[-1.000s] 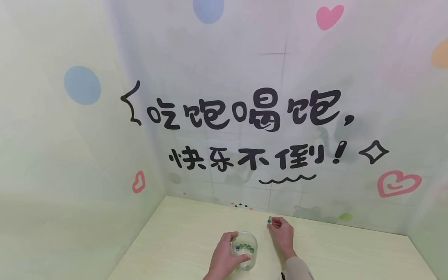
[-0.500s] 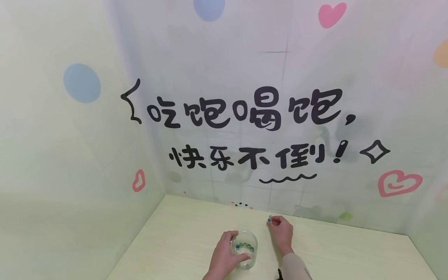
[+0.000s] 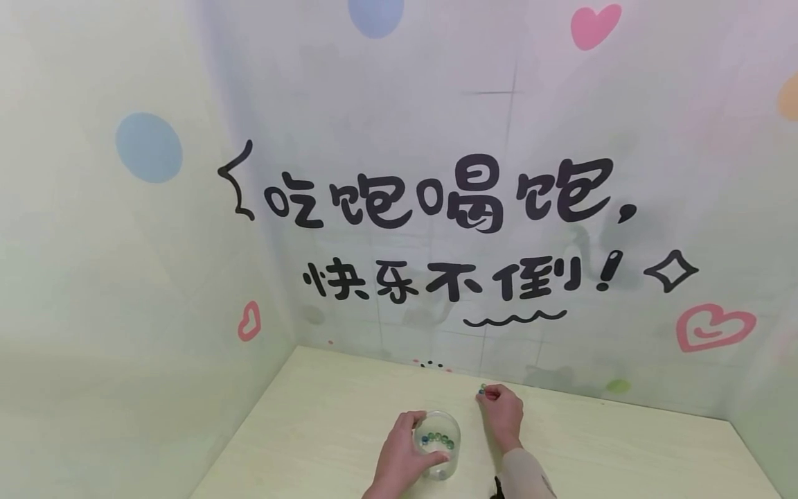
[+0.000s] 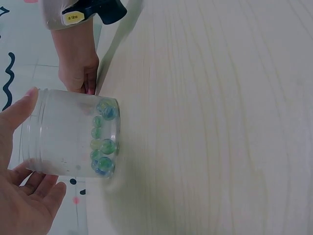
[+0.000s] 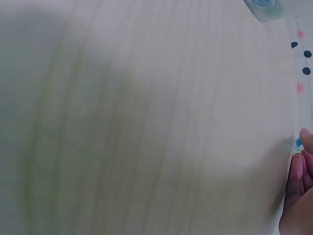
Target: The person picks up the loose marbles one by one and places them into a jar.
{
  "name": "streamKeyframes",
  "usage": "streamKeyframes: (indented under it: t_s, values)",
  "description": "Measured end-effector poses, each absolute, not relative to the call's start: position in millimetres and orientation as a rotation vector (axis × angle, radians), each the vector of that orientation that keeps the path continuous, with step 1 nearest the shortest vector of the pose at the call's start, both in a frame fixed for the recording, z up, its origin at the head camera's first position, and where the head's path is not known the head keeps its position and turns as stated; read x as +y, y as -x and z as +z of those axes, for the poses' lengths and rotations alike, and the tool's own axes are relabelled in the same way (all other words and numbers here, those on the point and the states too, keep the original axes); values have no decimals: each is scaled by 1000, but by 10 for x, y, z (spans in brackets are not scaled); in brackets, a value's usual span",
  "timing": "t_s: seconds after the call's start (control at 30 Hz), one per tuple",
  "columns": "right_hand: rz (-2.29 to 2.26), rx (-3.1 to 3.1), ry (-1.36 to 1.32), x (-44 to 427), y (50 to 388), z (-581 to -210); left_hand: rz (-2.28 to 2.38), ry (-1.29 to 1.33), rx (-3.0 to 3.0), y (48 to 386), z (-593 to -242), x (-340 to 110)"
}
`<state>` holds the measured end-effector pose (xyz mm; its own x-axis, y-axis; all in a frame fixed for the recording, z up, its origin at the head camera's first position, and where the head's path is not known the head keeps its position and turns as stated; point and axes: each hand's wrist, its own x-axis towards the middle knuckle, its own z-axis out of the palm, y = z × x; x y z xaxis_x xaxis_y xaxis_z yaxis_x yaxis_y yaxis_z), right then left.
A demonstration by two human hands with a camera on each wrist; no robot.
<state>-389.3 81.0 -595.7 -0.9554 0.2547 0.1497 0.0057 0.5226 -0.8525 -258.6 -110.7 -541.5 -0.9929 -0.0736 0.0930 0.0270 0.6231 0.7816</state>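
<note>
My left hand (image 3: pixel 402 454) grips a clear plastic jar (image 3: pixel 457 457) from its left side, thumb and fingers around the wall. Several green and blue glass marbles (image 4: pixel 101 142) lie at the bottom of the jar, which stands upright on the table. To the right and farther back, my right hand (image 3: pixel 503 417) pinches a blue marble (image 3: pixel 481 392) at the fingertips, close to the tabletop. Beside it shows a green marble (image 3: pixel 483 387); whether the fingers touch that one I cannot tell. The right wrist view catches only part of the right hand (image 5: pixel 298 191) and a bit of blue marble (image 5: pixel 298 142).
Pale wood-grain table (image 3: pixel 324 416) lies under both hands. Behind it rises a printed wall (image 3: pixel 386 333) with black lettering and pink hearts, close beyond the right hand. A plain side wall (image 3: pixel 156 277) with a blue dot borders the left. A dark wrist device (image 4: pixel 110 11) sits at the right sleeve.
Both hands keep their places, the left on the jar and the right at the marbles. The head view shifts slightly.
</note>
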Motion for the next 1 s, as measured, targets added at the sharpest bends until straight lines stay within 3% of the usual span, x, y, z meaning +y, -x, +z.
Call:
streamKeyframes:
  t_s: [1.0]
  values:
    - [1371,-2576,249,774,3862,-5889,-1327,-32,-2728,2586,-5409,-1106]
